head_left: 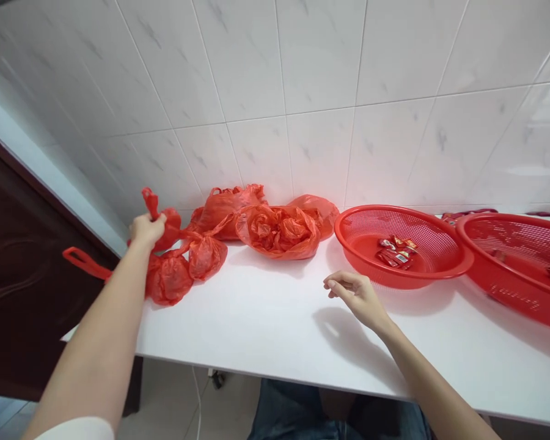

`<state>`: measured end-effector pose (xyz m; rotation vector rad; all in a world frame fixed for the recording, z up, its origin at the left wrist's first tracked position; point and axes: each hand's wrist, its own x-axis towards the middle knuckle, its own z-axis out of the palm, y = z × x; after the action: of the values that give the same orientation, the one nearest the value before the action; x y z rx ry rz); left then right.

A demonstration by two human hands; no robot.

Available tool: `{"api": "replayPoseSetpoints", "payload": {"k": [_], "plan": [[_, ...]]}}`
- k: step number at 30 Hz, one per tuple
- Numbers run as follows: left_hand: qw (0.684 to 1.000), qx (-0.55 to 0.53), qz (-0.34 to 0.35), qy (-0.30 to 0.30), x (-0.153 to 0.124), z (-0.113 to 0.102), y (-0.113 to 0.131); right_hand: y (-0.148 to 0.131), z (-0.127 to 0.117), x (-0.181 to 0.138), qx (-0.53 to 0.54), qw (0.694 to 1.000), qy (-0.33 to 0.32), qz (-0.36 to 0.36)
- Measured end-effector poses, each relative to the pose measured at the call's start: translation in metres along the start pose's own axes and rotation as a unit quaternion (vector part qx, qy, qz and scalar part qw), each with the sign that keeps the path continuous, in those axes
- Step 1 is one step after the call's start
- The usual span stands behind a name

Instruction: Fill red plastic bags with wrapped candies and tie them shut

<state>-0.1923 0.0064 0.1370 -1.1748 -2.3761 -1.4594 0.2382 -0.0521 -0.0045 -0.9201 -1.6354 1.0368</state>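
At the left end of the table, my left hand (147,231) is closed around the top of a red plastic bag (165,229). Tied red bags (169,278) lie just below and beside it, one with a loop handle hanging toward the table's left edge. My right hand (352,293) hovers over the white table, fingers curled with thumb near the fingertips; I see nothing in it. It is nearest to a round red basket (406,276) that holds several small red packets (396,252).
A crumpled open red bag (279,235) and more red bags (229,211) rest against the tiled wall (321,146). A second red basket (522,293) stands at the right with packets inside. The white table (256,324) has its front edge close to my legs; a dark brown panel (22,263) is at left.
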Motion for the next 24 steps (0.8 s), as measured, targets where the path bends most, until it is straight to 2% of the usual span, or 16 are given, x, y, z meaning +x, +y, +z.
{"api": "replayPoseSetpoints", "payload": {"k": [4,7,11,14,16,18,20,21,22,24], "plan": [[0.998,-0.002,-0.035,-0.055,-0.031,0.016,-0.022,0.009,-0.001,0.002,0.002,1.0,-0.005,0.015],[0.995,0.012,-0.048,-0.09,-0.032,0.023,-0.022,0.012,-0.002,0.002,0.005,1.0,-0.004,0.024],[0.995,0.038,-0.028,-0.083,-0.018,0.03,0.003,0.012,-0.003,0.002,0.005,1.0,-0.001,0.029],[0.996,0.017,0.061,-0.062,-0.022,0.042,0.035,0.011,-0.003,0.002,0.008,1.0,0.001,0.03],[0.986,-0.009,0.133,-0.102,-0.039,0.055,0.057,0.012,-0.003,0.002,0.01,0.999,0.003,0.031],[0.959,-0.029,0.215,-0.183,-0.065,0.073,0.076,0.012,-0.005,0.002,0.013,0.999,0.008,0.034],[0.878,-0.014,0.388,-0.28,-0.096,0.091,0.091,0.013,-0.007,0.002,0.02,0.999,0.016,0.041],[0.844,0.014,0.439,-0.306,-0.111,0.1,0.097,0.013,-0.008,0.002,0.025,0.998,0.022,0.045],[0.821,0.048,0.468,-0.323,-0.125,0.109,0.102,0.014,-0.01,0.003,0.029,0.998,0.029,0.05],[0.806,0.105,0.48,-0.331,-0.146,0.124,0.108,0.015,-0.012,0.003,0.037,0.997,0.045,0.057]]}}
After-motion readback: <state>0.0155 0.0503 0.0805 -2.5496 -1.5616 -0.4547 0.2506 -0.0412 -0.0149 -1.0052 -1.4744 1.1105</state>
